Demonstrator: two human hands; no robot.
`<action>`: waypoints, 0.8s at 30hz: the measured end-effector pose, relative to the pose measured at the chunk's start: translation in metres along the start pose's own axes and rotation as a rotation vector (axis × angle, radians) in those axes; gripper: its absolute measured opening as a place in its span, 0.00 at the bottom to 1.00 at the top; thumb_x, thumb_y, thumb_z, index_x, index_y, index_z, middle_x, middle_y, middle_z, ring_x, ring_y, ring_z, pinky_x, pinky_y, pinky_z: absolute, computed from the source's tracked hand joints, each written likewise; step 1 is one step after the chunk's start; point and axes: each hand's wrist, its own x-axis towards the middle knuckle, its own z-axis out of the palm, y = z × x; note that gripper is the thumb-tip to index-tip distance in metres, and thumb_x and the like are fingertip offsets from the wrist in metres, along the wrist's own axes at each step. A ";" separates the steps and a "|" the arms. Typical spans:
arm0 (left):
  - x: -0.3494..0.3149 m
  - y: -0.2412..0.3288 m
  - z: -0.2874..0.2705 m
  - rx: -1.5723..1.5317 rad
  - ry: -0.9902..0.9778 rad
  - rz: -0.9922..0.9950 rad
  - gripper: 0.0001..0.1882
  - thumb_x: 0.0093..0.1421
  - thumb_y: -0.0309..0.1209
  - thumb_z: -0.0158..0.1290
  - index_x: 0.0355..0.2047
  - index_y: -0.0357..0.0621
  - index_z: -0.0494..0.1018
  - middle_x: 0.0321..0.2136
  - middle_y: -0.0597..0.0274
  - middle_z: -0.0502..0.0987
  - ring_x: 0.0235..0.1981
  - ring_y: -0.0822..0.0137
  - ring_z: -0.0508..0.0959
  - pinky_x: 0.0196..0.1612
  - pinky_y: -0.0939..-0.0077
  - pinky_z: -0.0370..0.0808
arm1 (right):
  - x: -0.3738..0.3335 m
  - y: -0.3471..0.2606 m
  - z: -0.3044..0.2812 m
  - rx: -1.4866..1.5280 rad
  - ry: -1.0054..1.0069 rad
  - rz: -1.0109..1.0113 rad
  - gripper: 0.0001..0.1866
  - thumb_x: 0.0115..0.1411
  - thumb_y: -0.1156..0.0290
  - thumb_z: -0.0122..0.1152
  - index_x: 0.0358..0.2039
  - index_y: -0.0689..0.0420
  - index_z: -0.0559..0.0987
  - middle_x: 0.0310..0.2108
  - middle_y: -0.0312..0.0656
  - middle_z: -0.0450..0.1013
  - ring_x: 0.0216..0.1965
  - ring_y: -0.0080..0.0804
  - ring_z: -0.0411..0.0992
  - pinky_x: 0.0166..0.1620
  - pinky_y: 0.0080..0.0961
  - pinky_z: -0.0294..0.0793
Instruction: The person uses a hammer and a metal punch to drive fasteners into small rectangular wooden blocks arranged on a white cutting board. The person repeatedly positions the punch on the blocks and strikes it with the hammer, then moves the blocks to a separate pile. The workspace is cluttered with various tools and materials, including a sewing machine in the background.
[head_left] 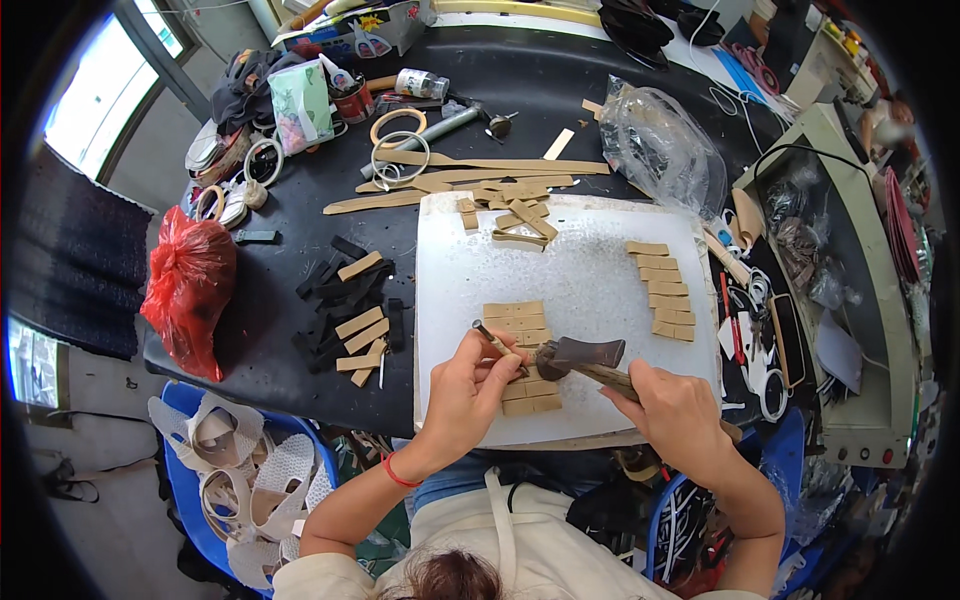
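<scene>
My left hand (462, 388) pinches a thin metal punch (489, 336), tilted over a column of short tan strips (514, 312) on a white board (590, 260). My right hand (672, 412) is wrapped round the wooden handle of a hammer (588, 353). The hammer's dark head is beside the punch, close to my left fingers. Whether the two tools touch, I cannot tell; the punch's lower end is hidden by my fingers. A second column of tan strips (663, 288) lies on the board's right side, and several looped strips (522, 220) lie along its far edge.
Black strips (345, 310) and loose tan pieces lie left of the board. Long tan straps (480, 165), rings (401, 160) and a clear plastic bag (664, 150) are beyond it. A red bag (190, 290) sits far left; scissors (772, 393) and tools are at right.
</scene>
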 end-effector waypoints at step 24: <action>-0.001 -0.004 0.000 0.577 -0.076 0.381 0.12 0.60 0.23 0.53 0.45 0.37 0.68 0.34 0.46 0.76 0.29 0.57 0.81 0.28 0.68 0.76 | -0.004 -0.003 -0.015 -0.024 -0.063 -0.054 0.18 0.58 0.59 0.63 0.24 0.57 0.67 0.15 0.44 0.69 0.16 0.45 0.71 0.19 0.38 0.68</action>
